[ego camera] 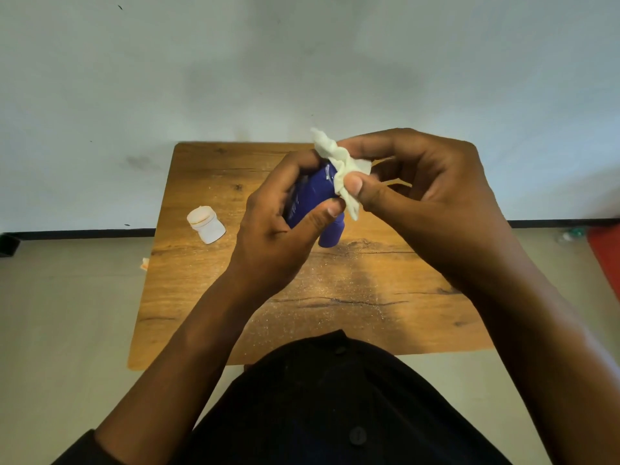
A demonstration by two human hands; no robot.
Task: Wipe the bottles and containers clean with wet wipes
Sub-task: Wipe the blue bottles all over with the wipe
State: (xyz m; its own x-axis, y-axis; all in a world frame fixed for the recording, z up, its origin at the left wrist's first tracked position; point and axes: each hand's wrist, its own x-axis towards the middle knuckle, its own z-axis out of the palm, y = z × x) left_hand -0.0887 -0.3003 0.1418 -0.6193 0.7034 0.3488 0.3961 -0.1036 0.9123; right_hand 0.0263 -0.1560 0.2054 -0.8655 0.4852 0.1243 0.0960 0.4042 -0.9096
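Wood-grain brown bench (385, 297) stands against a pale wall, carrying a small white plastic jar (206, 225) at its left side. Above the bench, the left hand (285, 226) is closed around a dark blue plastic bottle (313, 196), held tilted. The right hand (419, 182) pinches a crumpled white wet wipe (342, 169) against the bottle's upper end.

A dark blue bottle (313, 193) is gripped in the left hand (285, 223), tilted. A crumpled white wet wipe (342, 169), pinched in the right hand (419, 182), presses against its upper end. A small white container (205, 224) stands left of the left hand.
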